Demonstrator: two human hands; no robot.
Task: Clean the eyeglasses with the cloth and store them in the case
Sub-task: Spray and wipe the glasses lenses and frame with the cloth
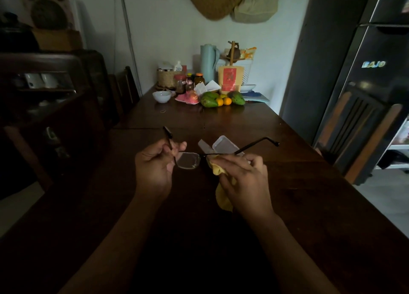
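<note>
From the head view, the left hand [155,167] pinches the eyeglasses [188,160] at the left corner of the frame, thumb and fingers curled round the hinge. The right hand [243,174] grips a yellow cloth [223,196], its fingers folded so the cloth wraps the right lens; the loose end hangs below the palm. The eyeglasses are held above the middle of the dark wooden tabletop [298,194], both temples unfolded and pointing away. A clear plastic case [225,146] lies on the tabletop just beyond the right hand. At the far edge stand a white bowl [162,96], green mangoes [209,100] and a pale blue jug [208,61].
</note>
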